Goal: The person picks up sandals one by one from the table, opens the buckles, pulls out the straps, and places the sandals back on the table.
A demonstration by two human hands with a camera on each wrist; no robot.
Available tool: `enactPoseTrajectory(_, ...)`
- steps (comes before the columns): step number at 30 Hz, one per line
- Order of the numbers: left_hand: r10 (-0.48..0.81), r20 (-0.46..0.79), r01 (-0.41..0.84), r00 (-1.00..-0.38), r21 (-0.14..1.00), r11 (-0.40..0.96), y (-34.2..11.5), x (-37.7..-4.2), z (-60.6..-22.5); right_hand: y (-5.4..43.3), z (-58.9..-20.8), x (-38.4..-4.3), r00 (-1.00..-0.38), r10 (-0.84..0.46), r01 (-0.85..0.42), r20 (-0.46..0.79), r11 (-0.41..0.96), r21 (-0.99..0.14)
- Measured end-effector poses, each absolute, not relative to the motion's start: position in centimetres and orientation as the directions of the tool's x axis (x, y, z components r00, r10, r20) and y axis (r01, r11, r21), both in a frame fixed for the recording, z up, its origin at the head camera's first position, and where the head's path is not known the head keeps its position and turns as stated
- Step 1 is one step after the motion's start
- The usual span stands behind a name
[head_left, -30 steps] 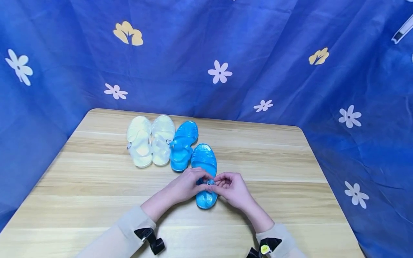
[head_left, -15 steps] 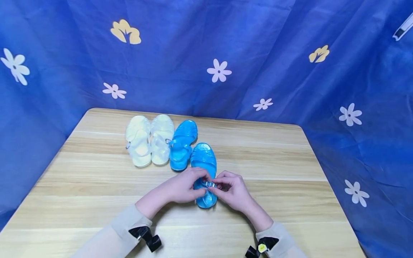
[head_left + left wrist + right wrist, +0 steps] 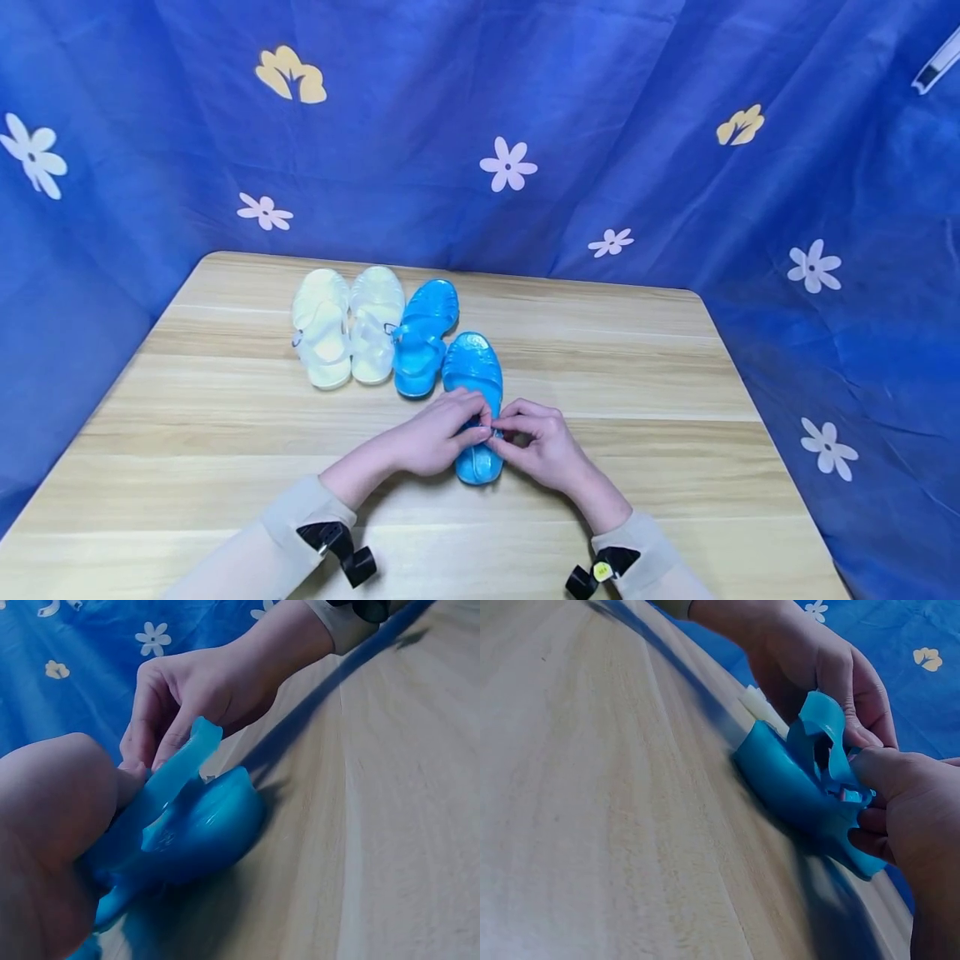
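Observation:
A shiny blue jelly sandal (image 3: 472,367) lies on the table in front of me, toe pointing away. Both hands meet over its heel end, at the ankle strap (image 3: 169,787). My left hand (image 3: 438,433) comes from the left and pinches the strap between thumb and fingers. From the other side, my right hand (image 3: 546,446) pinches the strap by its small buckle (image 3: 851,796), thumb and fingertips almost touching the left ones. The right wrist view shows the strap standing in a loop above the heel. Fingers hide most of the buckle in the head view.
A second blue sandal (image 3: 420,342) lies just left of the held one. Beside it are two whitish clear sandals (image 3: 322,325), lined up toe-away. The wooden table (image 3: 637,375) meets a blue flowered curtain (image 3: 420,125) at its back and sides.
Half a second ago the buckle showed between the hands; now the left fingers and thumb have closed in over it against the right fingertips. The sandals stay in place.

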State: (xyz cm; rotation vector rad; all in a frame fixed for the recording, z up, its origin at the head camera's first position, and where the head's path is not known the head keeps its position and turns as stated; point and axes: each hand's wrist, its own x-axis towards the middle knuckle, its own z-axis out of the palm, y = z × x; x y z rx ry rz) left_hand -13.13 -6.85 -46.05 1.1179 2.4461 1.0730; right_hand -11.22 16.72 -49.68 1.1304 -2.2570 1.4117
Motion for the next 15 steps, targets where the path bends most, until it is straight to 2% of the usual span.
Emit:
enactPoseTrajectory(7,0.723,0.076,0.473,-0.687,0.802,0.365,-6.81,-13.27,-46.56,16.85,-49.43,-11.48,-0.648,-0.497,-0.739,0.577,0.228,-0.633)
enactPoseTrajectory(15,0.729,0.046,0.316,-0.683,0.918,0.238,-6.93,-13.61,-47.08,16.94,-49.2,-11.62,-0.646,-0.514,-0.734,0.565,0.216,-0.644)
